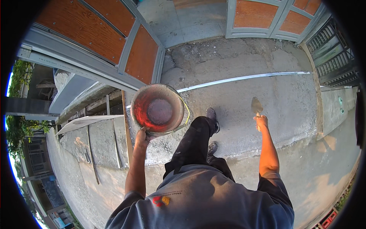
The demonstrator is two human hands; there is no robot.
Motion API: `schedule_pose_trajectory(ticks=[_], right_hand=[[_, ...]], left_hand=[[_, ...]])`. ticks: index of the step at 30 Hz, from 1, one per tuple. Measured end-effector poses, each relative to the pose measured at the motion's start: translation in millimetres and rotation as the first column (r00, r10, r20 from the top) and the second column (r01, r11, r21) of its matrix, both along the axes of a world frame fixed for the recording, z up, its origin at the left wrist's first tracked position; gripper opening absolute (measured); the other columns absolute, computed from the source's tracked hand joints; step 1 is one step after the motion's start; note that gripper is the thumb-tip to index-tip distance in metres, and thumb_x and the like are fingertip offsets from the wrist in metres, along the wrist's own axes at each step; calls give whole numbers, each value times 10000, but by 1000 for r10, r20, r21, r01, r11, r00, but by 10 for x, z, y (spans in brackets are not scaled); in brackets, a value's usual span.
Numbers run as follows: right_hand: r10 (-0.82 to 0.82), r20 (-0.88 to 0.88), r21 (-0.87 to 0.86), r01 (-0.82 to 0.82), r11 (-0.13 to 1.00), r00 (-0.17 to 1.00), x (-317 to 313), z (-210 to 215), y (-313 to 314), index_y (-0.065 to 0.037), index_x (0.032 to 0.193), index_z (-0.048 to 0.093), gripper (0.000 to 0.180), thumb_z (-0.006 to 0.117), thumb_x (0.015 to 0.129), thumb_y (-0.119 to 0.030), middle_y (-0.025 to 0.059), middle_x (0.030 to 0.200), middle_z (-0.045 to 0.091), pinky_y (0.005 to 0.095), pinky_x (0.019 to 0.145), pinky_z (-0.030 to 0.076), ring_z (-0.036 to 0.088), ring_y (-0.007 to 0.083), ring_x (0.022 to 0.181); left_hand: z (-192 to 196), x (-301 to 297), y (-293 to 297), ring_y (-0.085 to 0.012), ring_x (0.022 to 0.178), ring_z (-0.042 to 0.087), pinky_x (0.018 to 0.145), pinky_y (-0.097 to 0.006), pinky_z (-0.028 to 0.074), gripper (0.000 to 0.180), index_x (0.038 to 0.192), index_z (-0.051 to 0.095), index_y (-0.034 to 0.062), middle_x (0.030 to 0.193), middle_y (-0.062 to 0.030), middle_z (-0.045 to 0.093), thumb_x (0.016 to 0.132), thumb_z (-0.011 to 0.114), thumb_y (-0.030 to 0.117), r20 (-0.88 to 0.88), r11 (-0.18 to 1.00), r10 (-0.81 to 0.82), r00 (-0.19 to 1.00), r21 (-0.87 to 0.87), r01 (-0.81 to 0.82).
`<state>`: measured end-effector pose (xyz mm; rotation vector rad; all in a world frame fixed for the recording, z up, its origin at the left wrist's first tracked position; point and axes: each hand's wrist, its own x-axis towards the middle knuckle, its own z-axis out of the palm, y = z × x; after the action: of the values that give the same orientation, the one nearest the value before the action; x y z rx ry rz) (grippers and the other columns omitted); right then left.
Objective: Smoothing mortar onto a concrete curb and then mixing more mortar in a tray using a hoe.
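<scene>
My left hand point(142, 137) grips the near rim of a round bucket point(173, 110), reddish inside and stained with grey. The bucket is tilted so its inside faces up toward me, and no load shows in it. A thin yellowish wire handle point(187, 108) hangs at its right side. Out to the right, my right hand point(261, 121) is closed around the handle of a trowel point(256, 105). The trowel's greyish blade points away from me, over the concrete floor point(236, 99), and I cannot tell how far above it.
A pale straight strip point(244, 78) crosses the concrete ahead. Folding doors with brown panels point(142, 55) stand at the left, with more door panels point(255, 14) at the far right. Long thin sticks point(92, 154) and a board point(89, 122) lie at the left. A louvred frame point(331, 53) stands right.
</scene>
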<state>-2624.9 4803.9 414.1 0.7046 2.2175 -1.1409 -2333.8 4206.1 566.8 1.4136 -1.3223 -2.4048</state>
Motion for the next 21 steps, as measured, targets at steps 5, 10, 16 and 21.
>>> schedule_pose_trajectory(ticks=[5, 10, 16, 21], right_hand=[[52, 139, 78, -64, 995, 989, -677, -164, -48, -16, 868, 588, 217, 724, 837, -183, 114, 605, 586, 401, 390, 474, 591, 241, 450], [36, 248, 106, -64, 992, 968, -902, -159, 427, 18, 798, 626, 233, 723, 818, -193, 123, 537, 560, 414, 373, 457, 578, 266, 414], [-106, 335, 156, 56, 986, 936, -1597, 487, 73, 60, 805, 572, 262, 706, 864, -157, 121, 511, 464, 400, 358, 386, 468, 237, 372], [-85, 381, 143, 32, 989, 921, -2604, 698, -461, 24, 774, 527, 262, 734, 843, -121, 118, 506, 461, 394, 361, 374, 474, 234, 377]], left_hand=[[-290, -904, -113, -442, 1025, 678, 855, -553, 610, 405, 1257, 458, -161, 1201, -316, 608, 931, 463, 80, -2, 997, 70, 998, 13, -70], [-316, -2053, -200, -389, 1015, 693, 882, -494, 611, 415, 1284, 474, -125, 1203, -288, 624, 946, 460, 116, 32, 998, 44, 999, 52, -45], [-84, -3286, -466, -364, 1024, 689, 856, -486, 624, 401, 1296, 477, -92, 1205, -250, 625, 929, 502, 69, 23, 993, 110, 994, 51, -111], [25, -4469, -783, -329, 853, 717, 693, -513, 662, 292, 1160, 547, -62, 1039, -188, 664, 905, 555, 78, -112, 980, 201, 973, 21, -200]])
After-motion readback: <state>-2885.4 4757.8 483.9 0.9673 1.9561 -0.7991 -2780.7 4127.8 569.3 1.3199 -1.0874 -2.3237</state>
